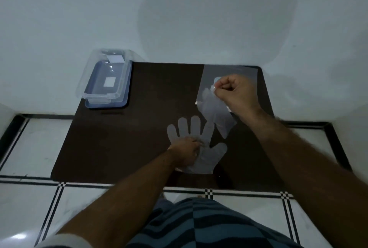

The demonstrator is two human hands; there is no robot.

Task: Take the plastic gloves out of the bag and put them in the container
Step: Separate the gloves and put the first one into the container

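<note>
A clear plastic glove [207,154] lies flat on the dark mat [127,140], fingers spread toward the wall. My left hand [187,152] rests on its palm and pinches the plastic there. At the mat's far right lies the clear bag [225,74]. My right hand [235,92] is closed over the bag, pinching thin plastic between thumb and fingers. More glove plastic [221,118] sticks out of the bag's near end. The clear container [105,80], open on top and resting on its blue lid, stands at the mat's far left corner.
The mat lies on a white tiled floor [35,148] with black border lines, against a pale wall [179,18]. My striped shorts [209,225] fill the bottom of the view.
</note>
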